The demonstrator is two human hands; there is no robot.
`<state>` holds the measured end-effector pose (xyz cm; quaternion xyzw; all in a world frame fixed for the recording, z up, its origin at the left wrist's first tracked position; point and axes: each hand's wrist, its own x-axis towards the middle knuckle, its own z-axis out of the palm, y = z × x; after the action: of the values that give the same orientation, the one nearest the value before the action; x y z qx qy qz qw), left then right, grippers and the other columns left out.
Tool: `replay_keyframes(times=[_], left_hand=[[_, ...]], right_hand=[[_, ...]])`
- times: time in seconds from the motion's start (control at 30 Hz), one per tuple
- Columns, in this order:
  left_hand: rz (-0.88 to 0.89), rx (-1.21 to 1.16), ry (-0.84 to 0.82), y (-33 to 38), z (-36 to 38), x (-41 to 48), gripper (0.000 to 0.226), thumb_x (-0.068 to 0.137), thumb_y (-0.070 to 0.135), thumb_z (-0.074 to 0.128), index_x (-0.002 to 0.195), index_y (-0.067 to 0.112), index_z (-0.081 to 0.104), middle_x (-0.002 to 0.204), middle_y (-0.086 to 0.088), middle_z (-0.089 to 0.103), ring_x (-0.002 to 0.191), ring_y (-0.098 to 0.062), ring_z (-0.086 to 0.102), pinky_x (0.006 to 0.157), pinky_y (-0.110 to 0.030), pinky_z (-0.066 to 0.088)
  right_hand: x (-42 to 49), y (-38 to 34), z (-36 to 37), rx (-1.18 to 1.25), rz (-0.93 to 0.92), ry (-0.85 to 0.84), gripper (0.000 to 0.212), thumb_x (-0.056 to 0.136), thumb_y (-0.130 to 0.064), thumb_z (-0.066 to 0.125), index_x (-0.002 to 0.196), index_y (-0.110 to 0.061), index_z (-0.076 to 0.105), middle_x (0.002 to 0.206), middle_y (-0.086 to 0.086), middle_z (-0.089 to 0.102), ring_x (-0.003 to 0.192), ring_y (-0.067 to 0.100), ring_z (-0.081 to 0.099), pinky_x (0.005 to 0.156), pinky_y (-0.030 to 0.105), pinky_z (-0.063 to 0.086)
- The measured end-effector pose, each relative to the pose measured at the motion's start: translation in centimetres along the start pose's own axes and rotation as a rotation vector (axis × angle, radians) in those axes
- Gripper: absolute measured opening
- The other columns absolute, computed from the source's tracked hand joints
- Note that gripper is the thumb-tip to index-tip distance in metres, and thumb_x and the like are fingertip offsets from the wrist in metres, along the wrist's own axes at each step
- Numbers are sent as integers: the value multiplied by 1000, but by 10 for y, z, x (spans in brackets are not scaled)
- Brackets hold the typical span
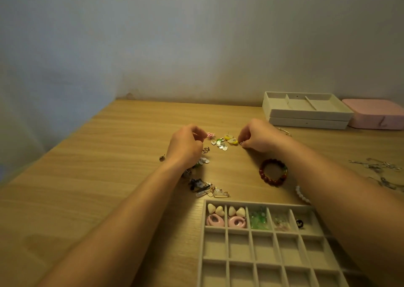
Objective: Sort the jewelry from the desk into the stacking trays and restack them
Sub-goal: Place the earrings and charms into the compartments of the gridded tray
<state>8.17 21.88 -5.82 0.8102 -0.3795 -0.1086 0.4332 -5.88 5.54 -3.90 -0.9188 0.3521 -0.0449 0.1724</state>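
Observation:
Both hands reach over a scatter of small jewelry on the wooden desk. My left hand (187, 143) has its fingers curled beside a small pink piece (211, 134); whether it pinches it I cannot tell. My right hand (256, 137) pinches a tiny piece at its fingertips, next to yellow stud earrings (230, 139) and pale shell discs (220, 145). A grey grid tray (271, 232) lies near me; its far row holds cream hearts, pink hoops, green pieces, a pale piece and a black ring. Several charm earrings (207, 188) lie just beyond it.
A dark red bead bracelet (273, 172) lies right of centre and a white bead bracelet (302, 195) beside my right forearm. Silver chains (380, 166) lie far right. Two stacked cream trays (306, 111) and a pink case (376, 114) stand at the back right by the wall.

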Motion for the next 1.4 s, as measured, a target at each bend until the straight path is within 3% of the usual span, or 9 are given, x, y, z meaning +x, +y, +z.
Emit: replay_keyframes(times=[0.17, 0.33, 0.47, 0.8, 0.97, 1.03, 1.17, 1.27, 1.4], left_hand=[[32, 4, 5, -2, -8, -6, 34, 89, -4, 54, 90, 28, 67, 96, 4, 68, 91, -12, 63, 77, -30, 54], [51, 13, 3, -5, -14, -13, 33, 89, -1, 58, 87, 31, 65, 95, 6, 68, 91, -11, 64, 78, -29, 53], [78, 51, -25, -6, -14, -18, 27, 90, 4, 61, 88, 30, 65, 95, 5, 69, 92, -12, 65, 78, -32, 54], [147, 157, -44, -9, -19, -25, 23, 88, 6, 66, 93, 29, 69, 96, 7, 70, 89, -9, 64, 85, -33, 56], [237, 226, -167, -16, -32, -39, 15, 89, 17, 72, 95, 31, 74, 91, 12, 65, 82, -3, 58, 74, -25, 47], [289, 248, -270, -20, -36, -48, 12, 88, 24, 75, 93, 35, 74, 89, 13, 63, 83, -2, 57, 72, -23, 45], [326, 318, -366, -29, -39, -62, 13, 83, 42, 78, 96, 40, 75, 93, 15, 63, 90, -5, 58, 82, -37, 52], [308, 331, -381, -30, -44, -67, 15, 83, 40, 79, 97, 38, 76, 95, 14, 64, 91, -6, 58, 81, -36, 53], [293, 338, -365, -33, -54, -70, 12, 88, 30, 75, 98, 36, 75, 93, 16, 62, 83, -1, 54, 73, -30, 48]], right_hand=[[-10, 0, -7, 120, -54, -113, 12, 89, -18, 78, 92, -29, 77, 97, -10, 71, 97, 10, 65, 85, 29, 53], [-27, -3, -15, 360, -33, -218, 14, 93, -8, 71, 103, -16, 77, 100, 1, 75, 90, 17, 73, 78, 27, 62], [-34, 2, -19, 476, -9, -241, 14, 94, -9, 70, 104, -15, 77, 102, 4, 76, 93, 21, 73, 83, 33, 63], [-38, 3, -7, 73, -2, -125, 10, 93, -19, 73, 94, -27, 78, 97, -8, 73, 94, 11, 68, 81, 29, 56], [-45, -19, -6, 26, -104, 5, 11, 92, -16, 72, 99, -24, 77, 94, -12, 68, 93, 8, 64, 78, 25, 50], [-53, -31, -6, 80, -183, -78, 10, 93, -18, 73, 99, -25, 76, 94, -13, 70, 90, 4, 63, 73, 20, 48], [-66, -51, 1, 63, -273, -331, 14, 90, -35, 75, 101, -27, 77, 94, -13, 71, 89, 5, 64, 72, 19, 47], [-70, -61, 11, -19, -273, -361, 23, 85, -41, 80, 101, -25, 77, 91, -13, 70, 87, 4, 62, 72, 23, 49], [-73, -66, 15, -52, -255, -383, 19, 85, -31, 81, 102, -23, 76, 90, -12, 64, 84, 5, 57, 66, 22, 42]])
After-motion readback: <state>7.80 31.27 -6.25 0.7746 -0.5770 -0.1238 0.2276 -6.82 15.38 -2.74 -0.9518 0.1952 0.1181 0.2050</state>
